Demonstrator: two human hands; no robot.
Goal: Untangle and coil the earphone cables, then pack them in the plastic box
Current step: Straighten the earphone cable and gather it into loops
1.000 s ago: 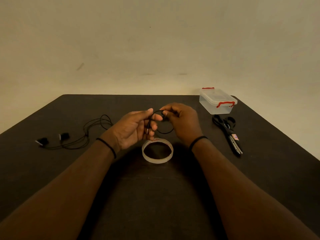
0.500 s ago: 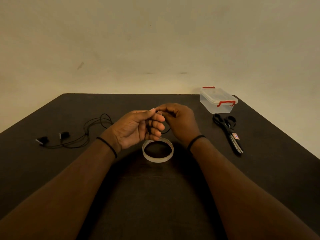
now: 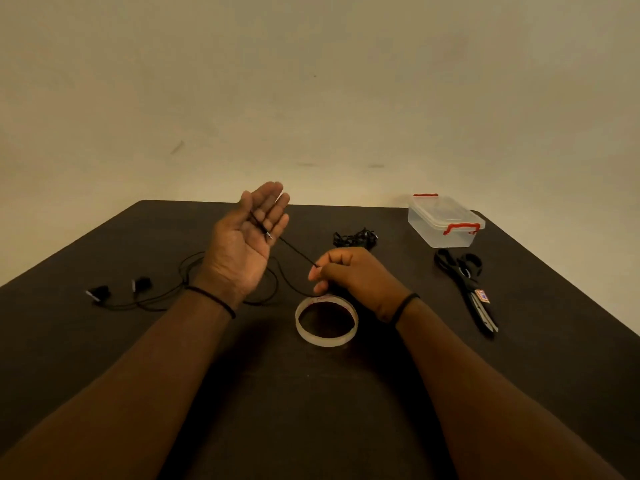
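1. Earphone cable (image 3: 298,252) runs taut from my left hand (image 3: 247,240) down to my right hand (image 3: 349,271); its slack loops lie on the desk (image 3: 104,341) behind the left wrist, earbuds (image 3: 119,287) out at 9 o'clock.
2. Left hand is raised, palm up, fingers straight, the plug end lying across them; right hand pinches the cable between thumb and forefinger.
3. Plastic box (image 3: 445,220) sits lidded at 1 o'clock, a bundled second cable (image 3: 355,237) at 12, scissors (image 3: 465,287) at 3, tape roll (image 3: 326,321) near me.
4. To coil well, I judge: trap the plug with the left thumb, wrap even turns round the straight fingers, feeding with light tension so no twist builds.
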